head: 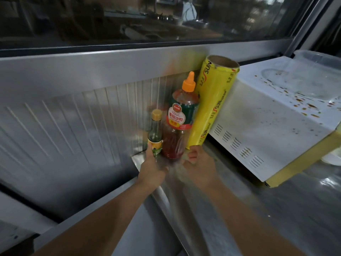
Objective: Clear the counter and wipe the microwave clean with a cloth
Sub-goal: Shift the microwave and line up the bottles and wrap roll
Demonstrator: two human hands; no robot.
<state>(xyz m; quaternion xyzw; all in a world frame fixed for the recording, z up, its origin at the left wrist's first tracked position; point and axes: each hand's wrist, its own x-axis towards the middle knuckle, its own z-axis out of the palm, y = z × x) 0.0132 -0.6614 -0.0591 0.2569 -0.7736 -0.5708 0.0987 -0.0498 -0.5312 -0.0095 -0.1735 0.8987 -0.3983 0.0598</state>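
Note:
A small glass bottle (155,132) with a gold cap stands at the counter's back corner, and my left hand (152,169) grips its base. Beside it stands a tall ketchup bottle (180,122) with an orange nozzle. A yellow cling-film roll (212,104) leans upright between the ketchup and the microwave. My right hand (198,166) holds the roll's bottom end, fingers curled under it. The white microwave (267,130) sits on the right, its top spattered with brown sauce stains. No cloth is in view.
A clear plastic container (313,74) sits on top of the microwave at the far right. The steel counter (239,209) runs beneath my arms. A ribbed metal panel (64,126) fills the left, with a dark window (129,19) above.

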